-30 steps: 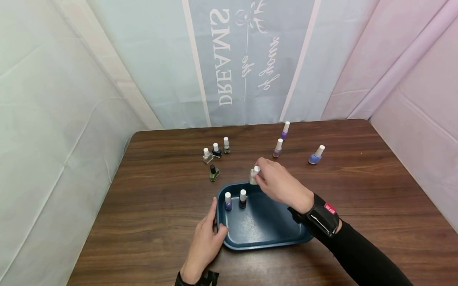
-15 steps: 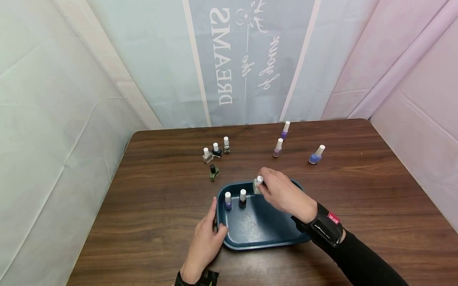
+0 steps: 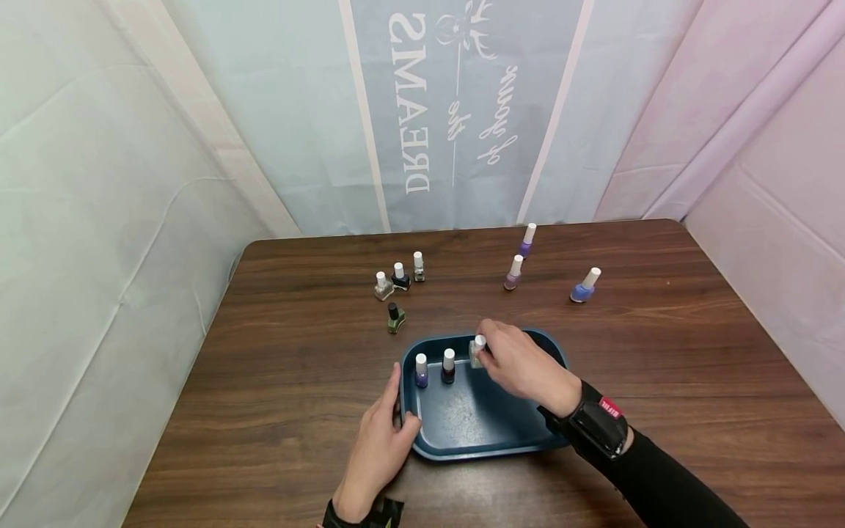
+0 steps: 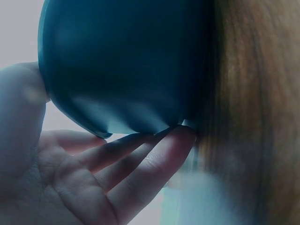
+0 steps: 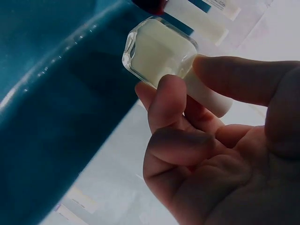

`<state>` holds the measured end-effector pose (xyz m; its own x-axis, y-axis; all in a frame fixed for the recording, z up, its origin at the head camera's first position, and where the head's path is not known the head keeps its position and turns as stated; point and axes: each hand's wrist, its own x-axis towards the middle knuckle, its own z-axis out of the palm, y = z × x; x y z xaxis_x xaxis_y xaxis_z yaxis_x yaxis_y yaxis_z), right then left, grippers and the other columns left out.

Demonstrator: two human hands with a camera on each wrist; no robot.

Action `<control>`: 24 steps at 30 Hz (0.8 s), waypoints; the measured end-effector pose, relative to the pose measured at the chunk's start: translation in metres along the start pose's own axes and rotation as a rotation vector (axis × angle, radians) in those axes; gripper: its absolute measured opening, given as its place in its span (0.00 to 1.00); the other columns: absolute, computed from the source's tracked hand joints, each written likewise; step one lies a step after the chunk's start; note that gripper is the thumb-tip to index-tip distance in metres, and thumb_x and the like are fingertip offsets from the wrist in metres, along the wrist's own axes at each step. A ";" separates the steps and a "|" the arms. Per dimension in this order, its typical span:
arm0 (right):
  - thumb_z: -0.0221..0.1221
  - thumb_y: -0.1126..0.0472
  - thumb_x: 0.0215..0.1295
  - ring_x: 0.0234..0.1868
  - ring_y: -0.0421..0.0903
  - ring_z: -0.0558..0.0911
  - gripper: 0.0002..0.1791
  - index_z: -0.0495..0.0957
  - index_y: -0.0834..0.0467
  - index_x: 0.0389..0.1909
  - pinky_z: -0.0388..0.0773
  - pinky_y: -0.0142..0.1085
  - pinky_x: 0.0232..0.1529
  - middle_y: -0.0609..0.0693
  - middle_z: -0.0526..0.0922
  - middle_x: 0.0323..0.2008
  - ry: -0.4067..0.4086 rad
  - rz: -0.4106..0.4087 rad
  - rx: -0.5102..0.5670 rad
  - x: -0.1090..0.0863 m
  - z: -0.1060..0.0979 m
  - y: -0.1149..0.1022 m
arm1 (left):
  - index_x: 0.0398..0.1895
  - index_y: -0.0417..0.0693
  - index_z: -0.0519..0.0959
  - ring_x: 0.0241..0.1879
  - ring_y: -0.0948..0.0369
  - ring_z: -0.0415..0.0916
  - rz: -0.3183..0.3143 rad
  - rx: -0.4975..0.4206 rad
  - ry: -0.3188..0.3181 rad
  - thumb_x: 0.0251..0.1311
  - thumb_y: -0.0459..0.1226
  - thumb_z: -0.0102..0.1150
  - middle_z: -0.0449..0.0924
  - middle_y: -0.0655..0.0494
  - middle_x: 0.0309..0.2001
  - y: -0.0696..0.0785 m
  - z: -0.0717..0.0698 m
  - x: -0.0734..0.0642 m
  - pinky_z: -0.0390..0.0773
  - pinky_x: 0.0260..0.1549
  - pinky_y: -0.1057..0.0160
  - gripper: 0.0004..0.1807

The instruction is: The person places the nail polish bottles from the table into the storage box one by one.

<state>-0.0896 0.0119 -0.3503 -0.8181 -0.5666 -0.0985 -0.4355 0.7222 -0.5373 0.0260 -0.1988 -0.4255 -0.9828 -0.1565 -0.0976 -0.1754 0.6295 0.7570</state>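
At the left side of the blue tray [image 3: 488, 453], my left hand [image 3: 378, 447] holds its edge, thumb at the rim and fingers along the outer wall. In the left wrist view, fingers [image 4: 159, 159] touch that wall near the tabletop. My right hand [image 3: 524, 363] pinches a white-capped nail polish bottle [image 5: 161, 51] with pale cream polish, over the tray's far part. Whether its base touches the tray floor, I cannot tell. To its left, a dark red nail polish bottle [image 3: 448, 367] and a purple one [image 3: 421, 372] stand upright in the tray.
Beyond the tray's left corner are a green nail polish bottle [image 3: 395, 319], a clear one [image 3: 383, 287], a black one [image 3: 400, 277] and another small one [image 3: 419, 267]. Farther right stand a mauve bottle [image 3: 513, 273], a violet one [image 3: 527, 240] and a blue one [image 3: 584, 286].
My right hand has brought the cream nail polish bottle from above the tray's far rim toward me, down inside the tray. The left hand has stayed at the tray's edge.
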 end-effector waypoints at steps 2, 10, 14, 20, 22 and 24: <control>0.54 0.64 0.68 0.27 0.42 0.69 0.03 0.71 0.60 0.37 0.66 0.31 0.25 0.49 0.70 0.28 -0.008 0.010 -0.008 0.000 0.002 0.001 | 0.76 0.53 0.54 0.23 0.69 0.62 0.001 0.000 0.000 0.53 0.35 0.53 0.74 0.53 0.60 0.000 0.000 0.000 0.67 0.30 0.70 0.43; 0.55 0.65 0.67 0.26 0.42 0.70 0.03 0.72 0.60 0.38 0.67 0.30 0.23 0.50 0.72 0.29 -0.019 0.024 -0.014 0.002 0.009 0.006 | 0.76 0.54 0.54 0.30 0.67 0.67 0.002 0.010 0.002 0.53 0.35 0.53 0.73 0.54 0.62 -0.001 0.001 0.000 0.69 0.35 0.68 0.43; 0.56 0.65 0.67 0.26 0.41 0.71 0.04 0.73 0.61 0.40 0.68 0.30 0.23 0.49 0.73 0.29 -0.020 0.014 -0.018 0.002 0.013 0.009 | 0.76 0.54 0.54 0.27 0.67 0.66 -0.010 0.006 -0.011 0.53 0.36 0.53 0.72 0.53 0.63 0.000 0.000 0.000 0.69 0.35 0.68 0.43; 0.58 0.65 0.65 0.26 0.40 0.72 0.05 0.74 0.60 0.40 0.69 0.28 0.24 0.48 0.75 0.29 -0.013 0.010 -0.022 0.002 0.017 0.009 | 0.76 0.54 0.54 0.28 0.67 0.66 -0.014 0.007 -0.014 0.53 0.36 0.53 0.73 0.53 0.62 0.000 0.000 0.001 0.69 0.35 0.67 0.43; 0.58 0.65 0.65 0.26 0.39 0.72 0.04 0.75 0.60 0.39 0.69 0.28 0.24 0.47 0.75 0.29 -0.012 0.009 -0.024 0.002 0.019 0.010 | 0.76 0.54 0.54 0.28 0.67 0.66 -0.016 0.006 -0.015 0.53 0.36 0.53 0.72 0.53 0.63 0.000 0.000 0.001 0.69 0.35 0.67 0.43; 0.58 0.65 0.65 0.26 0.39 0.72 0.04 0.74 0.59 0.38 0.69 0.29 0.24 0.47 0.75 0.29 -0.013 0.009 -0.025 0.002 0.020 0.010 | 0.76 0.55 0.54 0.29 0.67 0.66 -0.017 0.007 -0.015 0.53 0.36 0.53 0.72 0.53 0.64 0.000 0.000 0.001 0.69 0.36 0.67 0.43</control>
<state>-0.0877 0.0100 -0.3722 -0.8170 -0.5653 -0.1143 -0.4379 0.7370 -0.5149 0.0254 -0.1986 -0.4253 -0.9803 -0.1564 -0.1202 -0.1929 0.6322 0.7504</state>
